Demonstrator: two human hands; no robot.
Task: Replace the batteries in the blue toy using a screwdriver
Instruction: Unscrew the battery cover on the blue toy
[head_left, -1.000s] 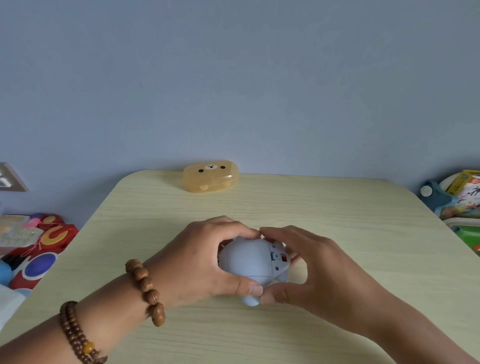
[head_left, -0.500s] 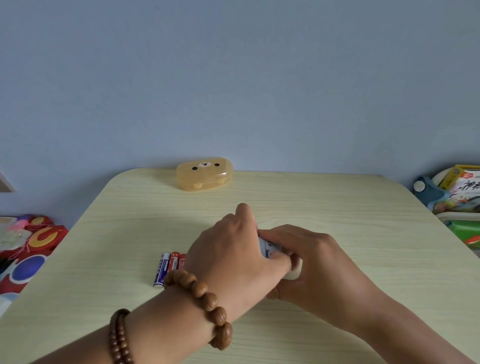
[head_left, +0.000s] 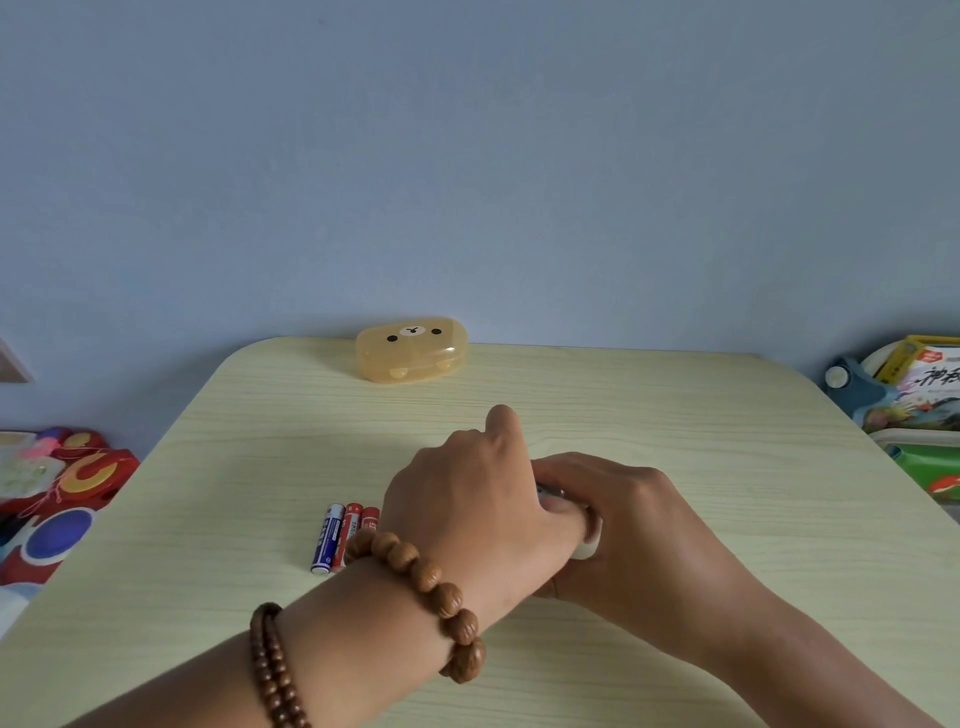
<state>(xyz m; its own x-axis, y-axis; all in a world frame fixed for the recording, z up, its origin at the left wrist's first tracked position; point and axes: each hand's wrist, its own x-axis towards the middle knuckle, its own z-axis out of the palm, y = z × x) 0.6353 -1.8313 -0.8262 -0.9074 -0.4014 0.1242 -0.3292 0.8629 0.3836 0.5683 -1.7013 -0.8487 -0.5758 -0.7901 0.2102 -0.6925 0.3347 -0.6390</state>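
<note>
The blue toy (head_left: 584, 540) rests mid-table, almost wholly hidden under both hands; only a pale sliver shows between them. My left hand (head_left: 467, 499) lies over the toy from the left, index finger raised, beaded bracelets on the wrist. My right hand (head_left: 623, 514) grips the toy from the right. Three small batteries (head_left: 337, 535), one blue and two red, lie side by side on the table just left of my left hand. No screwdriver is in view.
An amber bear-face plastic box (head_left: 411, 349) sits at the table's far edge. The light wood table (head_left: 727, 441) has rounded far corners. Colourful toys (head_left: 57, 483) lie off the left side, books and toys (head_left: 914, 400) off the right.
My left hand has swung over the top of the toy, hiding it. The batteries to its left have come into view. My right hand has kept its grip.
</note>
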